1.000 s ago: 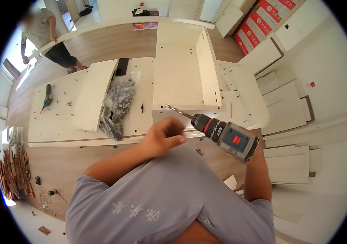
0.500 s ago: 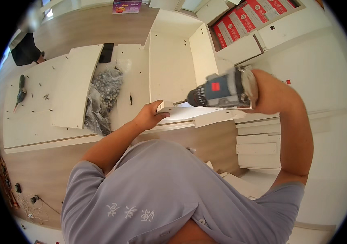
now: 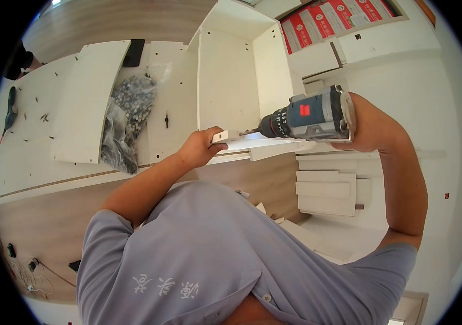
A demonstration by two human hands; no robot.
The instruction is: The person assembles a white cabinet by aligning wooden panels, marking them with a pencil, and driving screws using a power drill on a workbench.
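My right hand (image 3: 369,125) is wrapped around a blue-grey power drill (image 3: 312,116), which lies sideways with its chuck pointing left. The drill bit (image 3: 250,131) is at the upper edge of a narrow white board (image 3: 252,143); whether its tip is in the wood I cannot tell. Closed on the left end of that board is my left hand (image 3: 199,147), thumb below and fingers over the top. Just beyond stands an open white cabinet box (image 3: 228,81), with a few dark holes in its panels.
Left of the box, white panels (image 3: 74,108) carry a plastic bag of small fittings (image 3: 133,105), a dark phone (image 3: 134,53), a loose bit (image 3: 167,120) and a screwdriver (image 3: 10,111). More boards (image 3: 325,192) lie at right. Cables (image 3: 31,273) trail on the floor.
The view has shifted, so the panels and bag sit further left and higher. The drill has levelled a little and moved slightly right. Both hands keep their holds.
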